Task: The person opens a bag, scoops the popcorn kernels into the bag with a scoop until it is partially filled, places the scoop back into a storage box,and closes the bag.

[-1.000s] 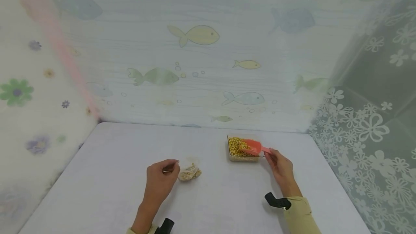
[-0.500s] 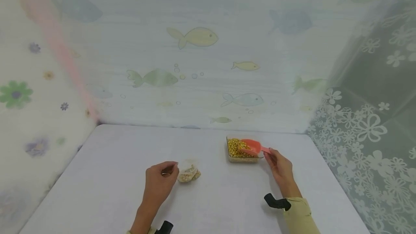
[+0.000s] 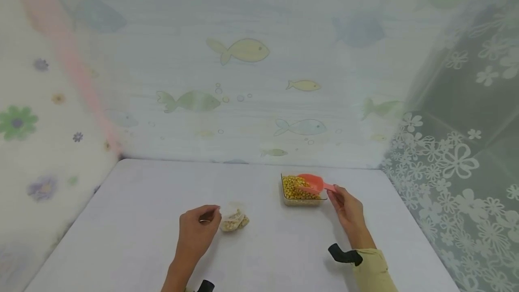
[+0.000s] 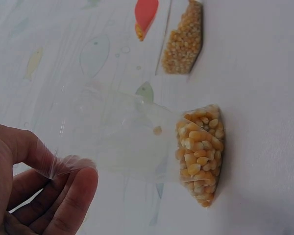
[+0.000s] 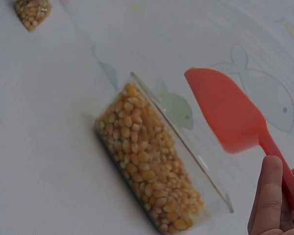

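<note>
My left hand point(image 3: 198, 231) pinches the top edge of a clear plastic bag point(image 4: 112, 137), seen stretched out in the left wrist view. Yellow corn kernels point(image 4: 201, 152) fill the bottom of the bag, which rests on the table. In my right hand point(image 3: 349, 211) is the handle of a red-orange scoop point(image 5: 230, 112). The scoop's blade is held over a clear rectangular glass container point(image 3: 303, 203), above the kernels. Corn kernels point(image 5: 142, 161) fill much of that container. Some yellow kernels show at the scoop's front edge in the left wrist view.
A white-covered table point(image 3: 267, 256) bears the bag and the container. Behind it hangs a pale fish-printed curtain point(image 3: 243, 102), with flower-patterned sheets on both sides. Black wrist mounts point(image 3: 344, 254) stick out from the sleeves.
Everything has slid slightly down and left in the head view, as if the head tilted. Both hands keep their hold; the scoop stays over the container.
</note>
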{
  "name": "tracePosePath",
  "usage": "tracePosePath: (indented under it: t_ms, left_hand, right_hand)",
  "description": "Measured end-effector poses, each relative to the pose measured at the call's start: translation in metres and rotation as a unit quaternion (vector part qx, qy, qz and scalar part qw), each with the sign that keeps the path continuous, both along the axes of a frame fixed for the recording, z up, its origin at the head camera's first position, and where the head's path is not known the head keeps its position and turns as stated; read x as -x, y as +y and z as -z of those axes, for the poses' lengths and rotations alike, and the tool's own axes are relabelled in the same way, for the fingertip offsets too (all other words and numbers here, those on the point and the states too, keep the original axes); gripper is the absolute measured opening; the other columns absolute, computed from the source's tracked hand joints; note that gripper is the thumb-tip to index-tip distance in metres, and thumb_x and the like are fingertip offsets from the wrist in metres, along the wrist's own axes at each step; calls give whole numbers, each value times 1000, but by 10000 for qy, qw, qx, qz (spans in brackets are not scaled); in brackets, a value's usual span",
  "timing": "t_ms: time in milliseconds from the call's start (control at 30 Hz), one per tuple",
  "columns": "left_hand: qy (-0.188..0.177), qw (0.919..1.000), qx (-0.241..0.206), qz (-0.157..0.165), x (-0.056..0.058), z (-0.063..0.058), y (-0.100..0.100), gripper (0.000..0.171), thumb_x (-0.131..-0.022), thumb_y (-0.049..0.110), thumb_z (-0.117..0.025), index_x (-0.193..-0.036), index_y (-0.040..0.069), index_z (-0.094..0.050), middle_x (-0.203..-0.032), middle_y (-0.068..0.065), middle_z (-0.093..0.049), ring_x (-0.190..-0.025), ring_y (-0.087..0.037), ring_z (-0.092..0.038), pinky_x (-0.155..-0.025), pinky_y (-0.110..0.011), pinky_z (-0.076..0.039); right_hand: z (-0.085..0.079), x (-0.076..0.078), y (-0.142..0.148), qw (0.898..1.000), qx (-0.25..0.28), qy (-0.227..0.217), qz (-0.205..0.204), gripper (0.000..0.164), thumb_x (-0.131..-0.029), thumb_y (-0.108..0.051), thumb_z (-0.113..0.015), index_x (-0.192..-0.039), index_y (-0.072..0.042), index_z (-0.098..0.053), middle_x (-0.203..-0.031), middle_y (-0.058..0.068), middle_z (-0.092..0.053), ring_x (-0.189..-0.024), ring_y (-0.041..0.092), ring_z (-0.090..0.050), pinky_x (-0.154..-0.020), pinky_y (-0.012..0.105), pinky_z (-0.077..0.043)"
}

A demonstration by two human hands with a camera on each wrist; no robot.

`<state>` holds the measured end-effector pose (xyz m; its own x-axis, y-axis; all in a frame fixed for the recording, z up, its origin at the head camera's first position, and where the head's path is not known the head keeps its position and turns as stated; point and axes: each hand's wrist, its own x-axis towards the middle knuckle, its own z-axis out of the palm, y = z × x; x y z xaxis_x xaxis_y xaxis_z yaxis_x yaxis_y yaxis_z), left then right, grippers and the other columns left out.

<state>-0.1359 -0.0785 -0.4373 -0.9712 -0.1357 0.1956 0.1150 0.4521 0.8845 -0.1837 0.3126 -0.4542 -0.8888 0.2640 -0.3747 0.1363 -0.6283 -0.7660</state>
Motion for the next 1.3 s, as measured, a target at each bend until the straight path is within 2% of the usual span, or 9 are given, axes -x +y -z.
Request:
tracePosePath:
  t_ms: [133, 300, 533, 767, 1000, 1300]
  left_hand:
    - [44, 10000, 5, 27, 0, 0, 0, 11, -91, 4, -71, -98, 4, -79, -88, -5, -76, -80, -13, -71, -67, -20, -57]
    - [72, 10000, -6, 32, 1, 0, 1, 11, -91, 4, -71, -98, 3, -79, -87, -5, -76, -80, -14, -71, -67, -20, -57]
    - [72, 10000, -21, 63, 1, -1, 1, 12, -91, 1, -70, -100, 1, -78, -85, -6, -75, -79, -14, -71, -65, -20, -57]
    - [61, 10000, 60, 35, 1, -2, 2, 12, -91, 3, -70, -100, 1, -78, -86, -5, -75, -80, -14, -71, -66, -20, -57]
    - [83, 10000, 13, 43, 0, -1, 2, 12, -90, 1, -70, -99, 0, -78, -87, -7, -75, -81, -15, -71, -66, -20, -57]
    - [4, 10000, -41, 3, 0, 1, -1, 12, -91, 2, -70, -99, 0, -78, -91, -9, -77, -81, -16, -73, -66, -21, -58]
  right_hand:
    - [-3, 0, -2, 10000, 55, 24, 18, 11, -101, -14, -62, -98, -12, -72, -95, -1, -73, -96, 8, -70, -94, 21, -53]
    - [-9, -1, -7, 9998, 181, 38, -2, 12, -101, -13, -63, -107, -8, -71, -95, 2, -74, -95, 9, -71, -94, 21, -53]
    - [-17, -4, -15, 9998, 146, 121, -103, 17, -102, -13, -61, -93, -11, -75, -93, 1, -74, -93, 8, -71, -92, 19, -54]
    - [-22, -7, -22, 9998, 43, 141, -158, 11, -102, -14, -62, -107, -9, -71, -97, 1, -72, -95, 8, -70, -94, 21, -53]
    - [-26, -10, -30, 9988, 4, 373, -306, 18, -103, -11, -59, -94, -11, -74, -94, 1, -73, -90, 8, -70, -90, 20, -55]
    - [-24, -15, -47, 9972, -111, 561, -476, 21, -104, -8, -56, -94, -10, -74, -92, 1, -73, -85, 8, -71, -85, 19, -56]
